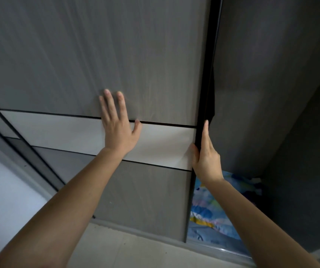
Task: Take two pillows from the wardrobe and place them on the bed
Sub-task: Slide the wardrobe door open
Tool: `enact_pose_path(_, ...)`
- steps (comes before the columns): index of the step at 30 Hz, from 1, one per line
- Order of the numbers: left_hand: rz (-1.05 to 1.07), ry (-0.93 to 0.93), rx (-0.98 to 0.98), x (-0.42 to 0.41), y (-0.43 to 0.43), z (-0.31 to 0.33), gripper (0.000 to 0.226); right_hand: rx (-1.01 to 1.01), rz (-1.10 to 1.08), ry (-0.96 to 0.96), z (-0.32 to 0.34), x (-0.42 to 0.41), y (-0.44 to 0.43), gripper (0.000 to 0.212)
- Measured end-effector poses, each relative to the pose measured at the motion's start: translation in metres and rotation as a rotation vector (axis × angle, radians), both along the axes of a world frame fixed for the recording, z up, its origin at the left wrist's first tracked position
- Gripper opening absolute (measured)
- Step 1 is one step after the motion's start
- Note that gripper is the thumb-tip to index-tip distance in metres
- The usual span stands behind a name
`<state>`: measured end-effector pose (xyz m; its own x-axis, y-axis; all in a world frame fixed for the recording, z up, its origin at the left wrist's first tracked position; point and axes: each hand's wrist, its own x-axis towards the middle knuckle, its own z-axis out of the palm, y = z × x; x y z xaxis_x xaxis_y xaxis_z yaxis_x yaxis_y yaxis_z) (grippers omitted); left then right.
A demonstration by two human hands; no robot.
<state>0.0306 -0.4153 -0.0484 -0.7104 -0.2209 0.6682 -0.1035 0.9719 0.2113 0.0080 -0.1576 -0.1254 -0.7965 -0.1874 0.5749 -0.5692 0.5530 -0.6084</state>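
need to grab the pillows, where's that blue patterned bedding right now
In the head view, the blue patterned bedding lies low on the right inside the wardrobe opening, just right of the grey sliding door's dark edge, below the right hand.

Setting: home bedroom, storage side. Evidence: tall sliding wardrobe door [116, 55] in grey woodgrain with pale band; dark edge frame; floor track; colourful patterned bedding [207, 207] stowed low inside opening; pale tiled floor [126, 248].

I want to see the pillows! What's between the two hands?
In the head view, only the sliding wardrobe door: its pale band runs from the left hand to the right hand.
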Motion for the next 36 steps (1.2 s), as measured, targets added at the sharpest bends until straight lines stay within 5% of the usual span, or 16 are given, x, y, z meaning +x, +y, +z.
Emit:
enact_pose_path(7,-0.032,0.018,0.196,0.006,-0.042,-0.017,0.087,0.163,-0.010,0.053,-0.019,-0.009,-0.066,0.080)
enact_pose_path(27,-0.032,-0.113,0.276,0.032,-0.058,-0.029,0.076,0.446,0.043,0.081,0.000,-0.006,-0.093,0.078)
enact_pose_path(32,-0.283,0.082,-0.053,0.032,-0.015,-0.021,0.057,0.461,-0.134,0.315,0.008,-0.015,-0.023,0.069)
enact_pose_path(36,-0.545,0.150,-0.165,0.012,0.053,-0.015,0.057,0.528,-0.338,0.218,0.008,-0.020,0.052,0.069)
